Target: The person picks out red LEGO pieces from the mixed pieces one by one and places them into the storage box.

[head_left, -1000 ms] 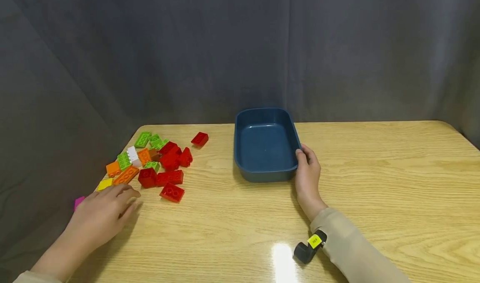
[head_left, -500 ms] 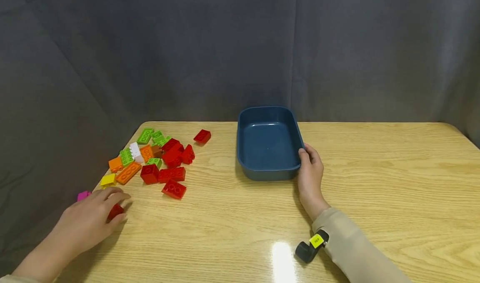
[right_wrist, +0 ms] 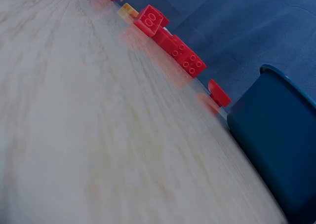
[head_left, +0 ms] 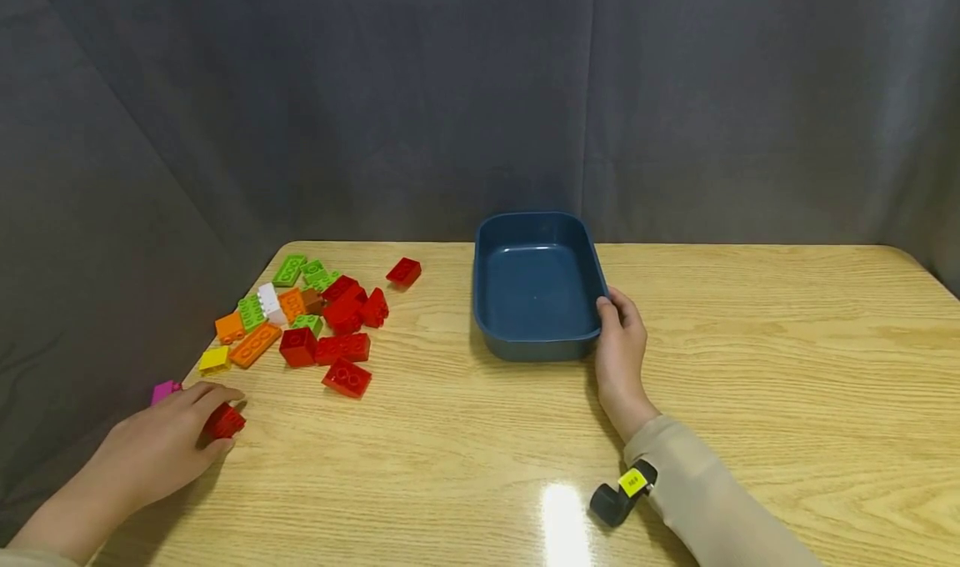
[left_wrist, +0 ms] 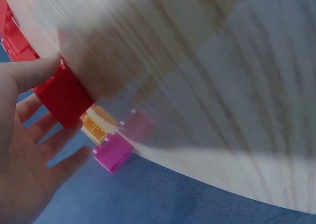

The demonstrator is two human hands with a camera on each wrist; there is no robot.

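My left hand (head_left: 168, 438) lies at the table's front left corner, its fingers and thumb pinching a small red brick (head_left: 224, 422). The left wrist view shows that red brick (left_wrist: 63, 95) between my fingertips, with a pink brick (left_wrist: 112, 152) at the table edge just beyond. A pile of red, green, orange, white and yellow bricks (head_left: 315, 317) is spread over the far left of the table. My right hand (head_left: 620, 350) grips the near right corner of an empty dark blue tray (head_left: 536, 346); its wall fills the right of the right wrist view (right_wrist: 276, 150).
The pink brick (head_left: 165, 391) sits at the table's left edge beside my left hand. A lone red brick (head_left: 403, 272) lies between the pile and the tray. Grey cloth hangs behind and to the left of the wooden table (head_left: 750, 367).
My left hand has drawn back from the pile toward the front left corner and now holds a red brick. The right hand stays on the tray.
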